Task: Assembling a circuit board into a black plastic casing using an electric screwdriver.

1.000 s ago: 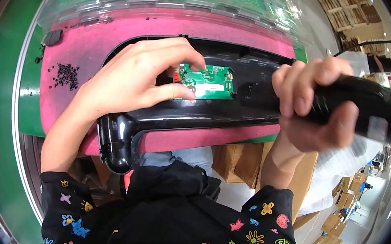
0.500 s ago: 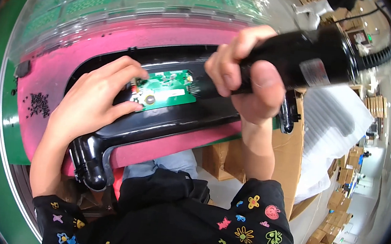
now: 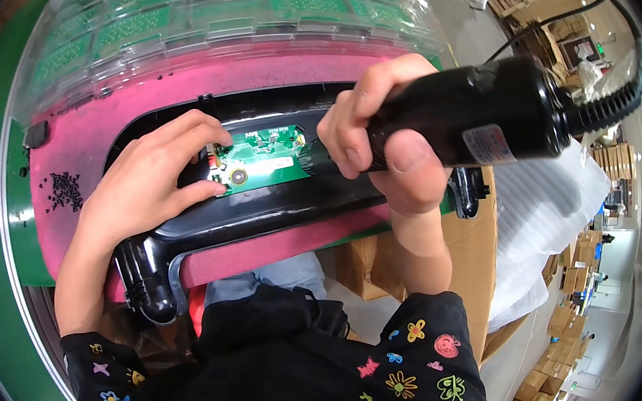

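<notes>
A green circuit board lies inside a long black plastic housing. My left hand grips the board's left end, thumb on the near corner and fingertips at the far one. A thick black electric screwdriver with a coiled cord sleeve is wrapped in my right hand. It slants over the right half of the housing, and its tip is hidden behind my fingers.
Under the housing is a pink mat on a green table. Small black screws lie in a pile at the left. Clear trays with green boards are stacked at the back. White foam wrap and a cardboard box stand right.
The screwdriver and my right hand have shifted slightly left and lower in the picture. The housing, board and left hand also appear a little lower. Both grips look the same.
</notes>
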Action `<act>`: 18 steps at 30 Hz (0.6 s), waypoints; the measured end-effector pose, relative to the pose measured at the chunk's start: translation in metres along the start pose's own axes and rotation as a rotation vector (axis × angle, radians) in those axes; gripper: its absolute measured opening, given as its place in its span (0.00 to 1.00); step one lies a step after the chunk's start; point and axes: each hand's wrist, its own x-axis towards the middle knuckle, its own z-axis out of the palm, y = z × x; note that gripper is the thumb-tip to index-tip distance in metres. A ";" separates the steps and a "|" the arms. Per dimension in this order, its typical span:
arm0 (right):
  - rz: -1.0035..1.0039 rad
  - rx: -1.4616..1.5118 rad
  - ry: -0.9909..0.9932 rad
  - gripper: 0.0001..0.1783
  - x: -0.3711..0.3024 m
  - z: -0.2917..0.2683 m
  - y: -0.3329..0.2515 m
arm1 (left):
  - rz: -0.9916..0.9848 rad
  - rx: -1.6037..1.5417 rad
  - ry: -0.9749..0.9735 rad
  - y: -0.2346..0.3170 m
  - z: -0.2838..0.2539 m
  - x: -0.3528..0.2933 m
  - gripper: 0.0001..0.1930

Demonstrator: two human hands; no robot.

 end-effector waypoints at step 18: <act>-0.029 0.138 0.120 0.22 -0.009 -0.012 0.007 | -0.015 0.010 -0.018 -0.003 0.001 -0.002 0.25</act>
